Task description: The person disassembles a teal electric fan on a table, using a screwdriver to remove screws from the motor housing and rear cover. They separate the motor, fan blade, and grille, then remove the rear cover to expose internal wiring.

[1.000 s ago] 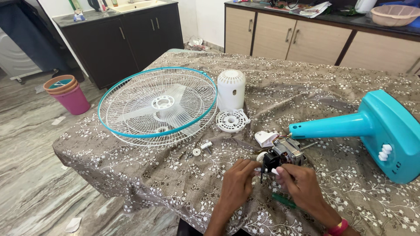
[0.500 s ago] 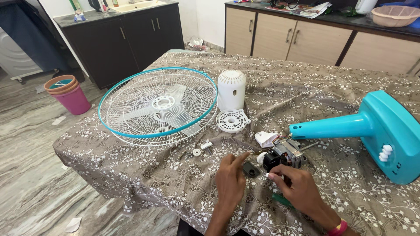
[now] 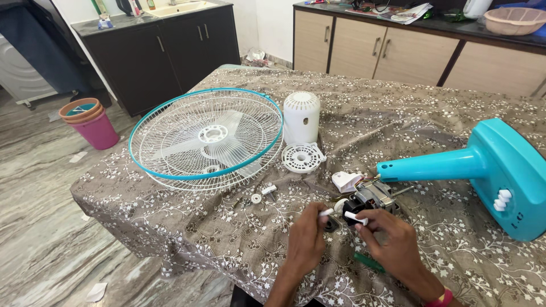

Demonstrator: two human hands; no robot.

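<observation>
Lower centre of the frame, left hand (image 3: 307, 236) curled, fingertips pinching a small white part (image 3: 326, 212), right hand (image 3: 392, 241) bent inward, gripping a white peg (image 3: 356, 217) against the fan motor (image 3: 371, 198) on the desk (image 3: 398, 113), fan grille (image 3: 206, 138) upper left

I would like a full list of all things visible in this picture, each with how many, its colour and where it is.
fan guard: 1, white wire with teal rim, left on the table
motor cover: 1, white, upright beside the guard
round vented plate: 1, white, in front of the cover
fan stand: 1, teal, lying at right
fan motor: 1, grey and black, table middle
small white knob: 1, near the guard
screwdriver: 1, green handle, under the right hand
tablecloth: 1, brown, white flowers
pots: stack, pink and brown, on the floor
basin: 1, beige, on the counter
left hand: holds a small dark part
right hand: holds a white pin at the motor
</observation>
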